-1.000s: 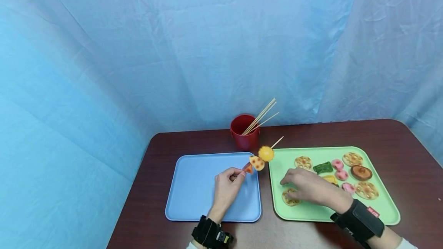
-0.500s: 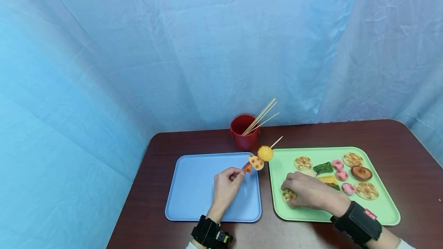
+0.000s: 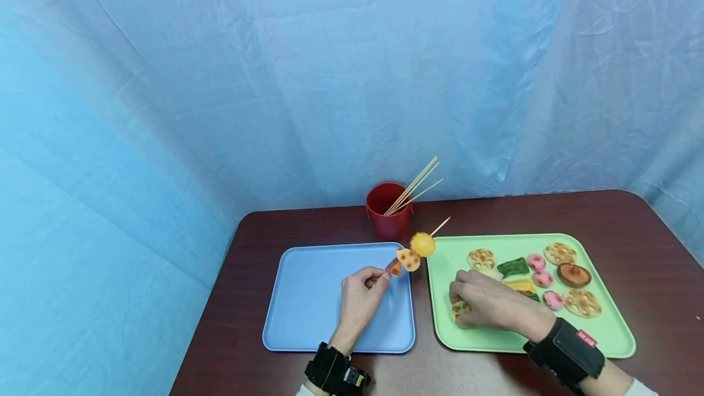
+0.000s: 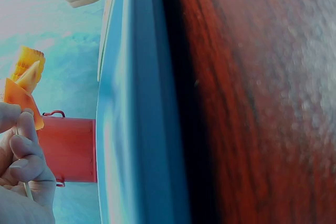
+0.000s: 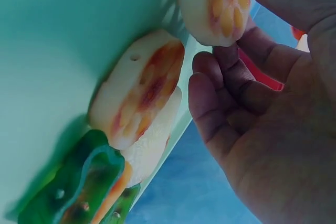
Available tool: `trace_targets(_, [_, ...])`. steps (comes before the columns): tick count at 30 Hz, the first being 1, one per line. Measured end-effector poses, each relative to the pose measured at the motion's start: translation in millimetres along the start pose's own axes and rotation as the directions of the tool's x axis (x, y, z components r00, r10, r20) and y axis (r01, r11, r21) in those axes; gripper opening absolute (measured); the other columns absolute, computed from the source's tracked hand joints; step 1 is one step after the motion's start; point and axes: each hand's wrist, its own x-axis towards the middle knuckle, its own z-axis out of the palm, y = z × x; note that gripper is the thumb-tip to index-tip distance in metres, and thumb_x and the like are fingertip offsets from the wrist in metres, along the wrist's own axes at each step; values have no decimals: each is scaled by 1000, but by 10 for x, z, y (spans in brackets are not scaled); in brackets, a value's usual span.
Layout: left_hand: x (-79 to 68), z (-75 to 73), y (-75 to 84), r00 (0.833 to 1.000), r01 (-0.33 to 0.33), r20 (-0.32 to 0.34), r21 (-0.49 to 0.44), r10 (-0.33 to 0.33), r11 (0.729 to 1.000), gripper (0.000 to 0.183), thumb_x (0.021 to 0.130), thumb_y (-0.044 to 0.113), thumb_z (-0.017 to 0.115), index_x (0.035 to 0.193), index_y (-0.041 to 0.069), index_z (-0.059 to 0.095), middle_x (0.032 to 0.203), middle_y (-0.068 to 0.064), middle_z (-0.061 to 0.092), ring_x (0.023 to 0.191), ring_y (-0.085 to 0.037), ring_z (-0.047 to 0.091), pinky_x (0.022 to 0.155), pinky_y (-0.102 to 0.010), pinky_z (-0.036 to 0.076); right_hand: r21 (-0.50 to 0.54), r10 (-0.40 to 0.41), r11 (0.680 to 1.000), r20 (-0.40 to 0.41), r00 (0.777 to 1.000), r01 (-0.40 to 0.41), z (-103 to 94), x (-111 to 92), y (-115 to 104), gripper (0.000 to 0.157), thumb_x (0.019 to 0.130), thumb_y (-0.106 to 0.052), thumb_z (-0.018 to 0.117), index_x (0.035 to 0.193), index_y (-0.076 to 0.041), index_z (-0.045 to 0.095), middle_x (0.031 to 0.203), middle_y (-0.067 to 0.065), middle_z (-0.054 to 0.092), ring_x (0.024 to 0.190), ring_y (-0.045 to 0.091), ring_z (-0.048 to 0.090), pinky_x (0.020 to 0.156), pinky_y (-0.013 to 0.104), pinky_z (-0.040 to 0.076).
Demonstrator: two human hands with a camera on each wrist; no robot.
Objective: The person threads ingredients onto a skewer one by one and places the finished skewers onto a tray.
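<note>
Left hand (image 3: 360,298): my fingers pinch a thin pale wooden skewer (image 3: 440,226) carrying a round yellow corn-like piece (image 3: 422,244), brown-spotted tan piece (image 3: 408,259), flat orange piece (image 4: 18,98) — over right edge of blue rectangular tray (image 3: 308,310).
Right hand (image 3: 489,301): thumb and fingers pinch a round, browned, holed slice (image 3: 459,308), left side of green rectangular tray (image 3: 616,341); clear of it or not, can't tell.
Slice risk: thick rim could slip if pinched too near the edge.
Skewer risk: weight sits tipward — slack pinch could let it swivel.
Bare tip risk: could jab my fingers if they cross carelessly.
</note>
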Motion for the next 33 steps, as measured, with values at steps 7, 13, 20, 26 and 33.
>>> trace_targets(7, [-14, -10, -13, 1000, -5, 4, -7, 5, 1000, 9, 93, 20, 76, 88, 14, 80, 68, 8, 64, 60, -6, 54, 57, -22, 42, 187, 39, 981, 63, 997, -50, -37, 26, 42, 24, 86, -15, 81, 86, -20, 57, 74, -13, 47, 65, 1, 39, 59, 24, 35])
trace_targets(13, [-30, -20, -28, 1000, -4, 1, -14, 4, 1000, 9, 93, 20, 76, 88, 14, 80, 69, 8, 64, 60, -5, 54, 57, -23, 43, 333, 56, 941, 23, 998, -61, -102, 19, 144, 16, 93, -25, 78, 92, -20, 63, 75, -15, 55, 66, -1, 47, 60, 24, 41])
trace_targets(20, [-30, -24, -18, 1000, -4, 0, -3, 4, 1000, 9, 93, 20, 76, 88, 14, 80, 69, 9, 64, 60, -5, 54, 57, -22, 43, 430, 158, 895, -62, 985, -116, -237, 20, 244, 10, 99, -26, 72, 103, -18, 69, 91, -11, 68, 81, 4, 65, 69, 27, 53])
trace_targets(26, [-28, -34, -7, 1000, 0, 7, 0, 0, 1000, 9, 93, 20, 76, 88, 14, 80, 68, 9, 63, 59, -5, 53, 57, -22, 41, 500, 266, 849, -126, 956, -170, -332, 17, 300, 18, 102, -24, 68, 114, -10, 69, 99, -4, 71, 93, 13, 69, 75, 29, 55])
trace_targets(33, [-29, -40, 2, 1000, 10, 17, -4, -10, 1000, 9, 93, 20, 76, 88, 15, 80, 68, 8, 64, 60, -6, 53, 57, -22, 42, 595, 416, 763, -155, 896, -251, -370, 23, 372, 36, 104, -32, 64, 128, -4, 64, 112, 8, 71, 117, 34, 66, 89, 36, 56])
